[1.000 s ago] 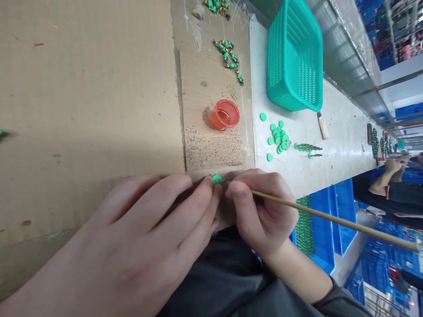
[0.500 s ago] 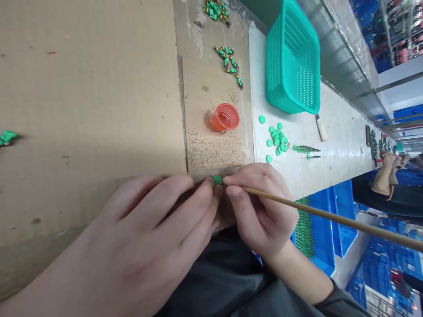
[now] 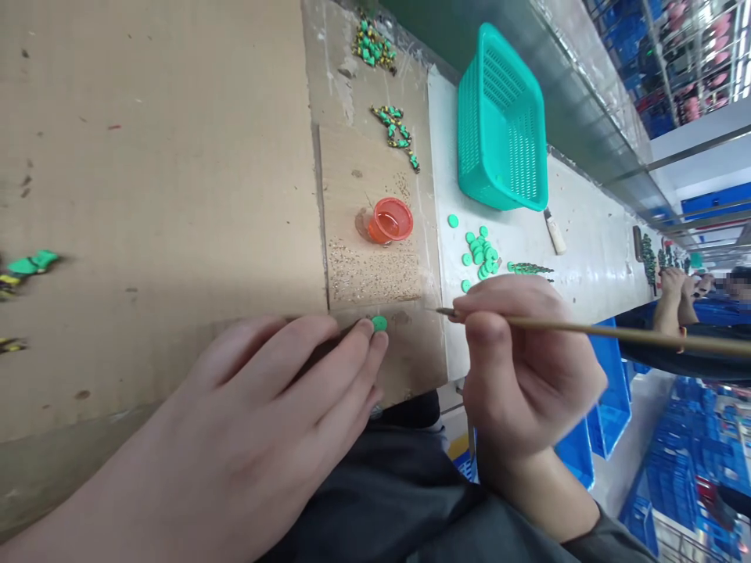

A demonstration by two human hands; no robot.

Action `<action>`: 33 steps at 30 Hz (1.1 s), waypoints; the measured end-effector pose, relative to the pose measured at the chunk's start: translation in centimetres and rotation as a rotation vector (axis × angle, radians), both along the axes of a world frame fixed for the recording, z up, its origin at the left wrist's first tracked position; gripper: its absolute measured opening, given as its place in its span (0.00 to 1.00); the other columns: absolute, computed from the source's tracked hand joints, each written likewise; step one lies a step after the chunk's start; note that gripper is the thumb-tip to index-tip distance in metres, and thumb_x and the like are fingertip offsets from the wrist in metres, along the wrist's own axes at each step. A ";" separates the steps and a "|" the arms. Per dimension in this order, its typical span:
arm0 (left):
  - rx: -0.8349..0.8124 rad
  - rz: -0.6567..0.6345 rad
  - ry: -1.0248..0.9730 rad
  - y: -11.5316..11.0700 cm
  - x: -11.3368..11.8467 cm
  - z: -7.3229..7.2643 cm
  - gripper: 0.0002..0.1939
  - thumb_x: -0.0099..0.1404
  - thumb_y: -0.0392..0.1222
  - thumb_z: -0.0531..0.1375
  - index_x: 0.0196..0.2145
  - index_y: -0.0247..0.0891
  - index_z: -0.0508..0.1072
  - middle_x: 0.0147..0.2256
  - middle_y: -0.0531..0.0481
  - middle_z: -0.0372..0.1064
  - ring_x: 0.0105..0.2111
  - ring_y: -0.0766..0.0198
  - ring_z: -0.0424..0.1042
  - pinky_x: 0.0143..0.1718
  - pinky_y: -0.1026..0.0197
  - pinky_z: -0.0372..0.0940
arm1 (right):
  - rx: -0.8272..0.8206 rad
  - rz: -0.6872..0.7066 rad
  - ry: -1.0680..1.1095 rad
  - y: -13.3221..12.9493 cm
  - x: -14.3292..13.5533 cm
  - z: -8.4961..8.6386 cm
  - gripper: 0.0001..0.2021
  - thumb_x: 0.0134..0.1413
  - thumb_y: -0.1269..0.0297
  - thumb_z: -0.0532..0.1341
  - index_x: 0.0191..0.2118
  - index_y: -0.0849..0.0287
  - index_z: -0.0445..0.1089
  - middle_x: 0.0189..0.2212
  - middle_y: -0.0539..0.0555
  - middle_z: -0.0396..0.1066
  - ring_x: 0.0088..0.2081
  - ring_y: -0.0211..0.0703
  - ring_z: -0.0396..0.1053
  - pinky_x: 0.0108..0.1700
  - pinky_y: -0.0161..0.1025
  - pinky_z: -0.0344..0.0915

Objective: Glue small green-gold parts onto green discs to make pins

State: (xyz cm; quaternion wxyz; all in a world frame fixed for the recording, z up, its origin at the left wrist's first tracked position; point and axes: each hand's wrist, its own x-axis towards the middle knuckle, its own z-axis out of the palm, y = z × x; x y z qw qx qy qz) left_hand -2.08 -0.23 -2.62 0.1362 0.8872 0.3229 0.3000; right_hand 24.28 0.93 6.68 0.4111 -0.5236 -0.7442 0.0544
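Observation:
My left hand (image 3: 282, 407) lies low over the board, its thumb side hidden, with a small green disc (image 3: 379, 323) pinched at its fingertips. Closed round a thin wooden stick (image 3: 557, 324) is my right hand (image 3: 522, 360), to the right of the disc and apart from it. The stick's dark, fine tip points left toward the disc. Many tiny gold specks (image 3: 375, 270) are scattered on the brown board just beyond my left fingertips. Behind them stands a small orange cup (image 3: 392, 220) with clear liquid inside.
Loose green discs (image 3: 482, 254) lie right of the board, near a teal basket (image 3: 501, 125). Green-and-yellow pieces (image 3: 375, 48) sit at the back, more at far left. A white-handled tool (image 3: 555, 232) lies beyond the discs. Another person's hands (image 3: 674, 285) work at far right.
My right hand has drawn back to the right with the stick, away from the disc, and the tip now shows. My left hand still pinches the disc. The view has shifted slightly.

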 end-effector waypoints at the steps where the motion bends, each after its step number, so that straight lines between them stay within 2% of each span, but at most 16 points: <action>1: 0.041 0.022 0.021 0.1 0.1 0.1 0.29 0.88 0.48 0.63 0.80 0.45 0.76 0.75 0.48 0.78 0.67 0.43 0.82 0.69 0.36 0.80 | 0.004 -0.012 0.035 0.5 0.1 -0.3 0.07 0.83 0.70 0.68 0.53 0.51 0.84 0.42 0.53 0.85 0.43 0.50 0.84 0.47 0.52 0.87; 3: 0.092 0.053 0.038 0.1 0.2 0.0 0.27 0.88 0.50 0.62 0.78 0.46 0.78 0.74 0.50 0.79 0.67 0.45 0.81 0.69 0.38 0.79 | 0.009 -0.046 0.121 1.9 0.0 -1.1 0.06 0.85 0.68 0.67 0.54 0.51 0.83 0.44 0.52 0.84 0.42 0.46 0.84 0.45 0.48 0.86; 6: 0.067 0.060 0.001 -0.1 0.3 -0.5 0.26 0.86 0.51 0.64 0.77 0.50 0.79 0.76 0.50 0.78 0.71 0.43 0.79 0.73 0.39 0.76 | 0.054 -0.048 0.227 4.3 -0.6 -2.2 0.05 0.86 0.67 0.67 0.55 0.50 0.82 0.46 0.52 0.85 0.42 0.43 0.84 0.45 0.44 0.85; 12: 0.048 0.052 -0.033 -0.5 0.2 -1.8 0.25 0.83 0.52 0.69 0.73 0.49 0.83 0.78 0.47 0.76 0.74 0.41 0.77 0.78 0.38 0.71 | 0.106 0.015 0.154 7.7 -1.6 -2.8 0.06 0.85 0.67 0.67 0.50 0.51 0.81 0.45 0.52 0.88 0.44 0.43 0.86 0.48 0.45 0.86; 20: 0.085 0.032 0.024 -0.4 -0.1 -1.6 0.22 0.81 0.49 0.71 0.69 0.53 0.86 0.78 0.48 0.75 0.75 0.41 0.75 0.81 0.38 0.67 | 0.051 -0.019 0.040 8.3 -1.8 -3.1 0.08 0.84 0.67 0.69 0.45 0.52 0.81 0.45 0.52 0.91 0.44 0.43 0.88 0.50 0.43 0.85; 29: 0.064 0.048 -0.012 -0.3 0.0 -0.9 0.23 0.81 0.46 0.69 0.70 0.54 0.85 0.75 0.49 0.77 0.70 0.42 0.80 0.80 0.39 0.68 | 0.095 0.027 0.000 8.6 -1.6 -3.4 0.08 0.85 0.67 0.67 0.47 0.52 0.80 0.45 0.53 0.90 0.46 0.43 0.88 0.51 0.43 0.85; 33: 0.071 0.048 -0.018 -0.2 0.1 -0.8 0.25 0.81 0.47 0.70 0.72 0.55 0.83 0.75 0.49 0.78 0.72 0.43 0.79 0.80 0.40 0.69 | 0.109 0.022 -0.022 8.6 -1.7 -3.2 0.08 0.86 0.68 0.66 0.47 0.52 0.80 0.45 0.53 0.90 0.46 0.43 0.88 0.51 0.42 0.85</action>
